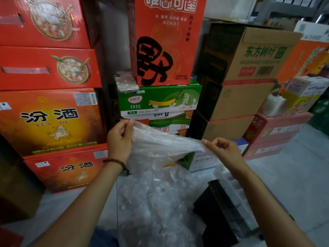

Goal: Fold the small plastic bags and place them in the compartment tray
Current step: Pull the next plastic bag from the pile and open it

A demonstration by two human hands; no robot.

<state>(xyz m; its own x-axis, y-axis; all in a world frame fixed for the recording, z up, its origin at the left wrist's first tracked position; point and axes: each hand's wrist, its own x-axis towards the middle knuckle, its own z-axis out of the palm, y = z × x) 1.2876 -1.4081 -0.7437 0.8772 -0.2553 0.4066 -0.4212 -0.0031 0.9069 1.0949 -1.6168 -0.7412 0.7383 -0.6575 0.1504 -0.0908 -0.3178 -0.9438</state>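
A clear plastic bag (160, 145) is stretched in the air between my two hands. My left hand (120, 139) pinches its upper left corner, with a bead bracelet on that wrist. My right hand (222, 150) pinches its right edge between thumb and fingers. Below the bag lies a heap of more crumpled clear plastic bags (156, 202) on the floor. A clear compartment tray (233, 189) sits on the floor under my right forearm, which partly hides it.
A black box (219, 211) lies beside the tray. Stacked red cartons (48, 120) stand at the left, green and red drink cartons (160, 98) straight ahead, brown cardboard boxes (249, 68) at the right. A phone (125, 81) rests on the green carton.
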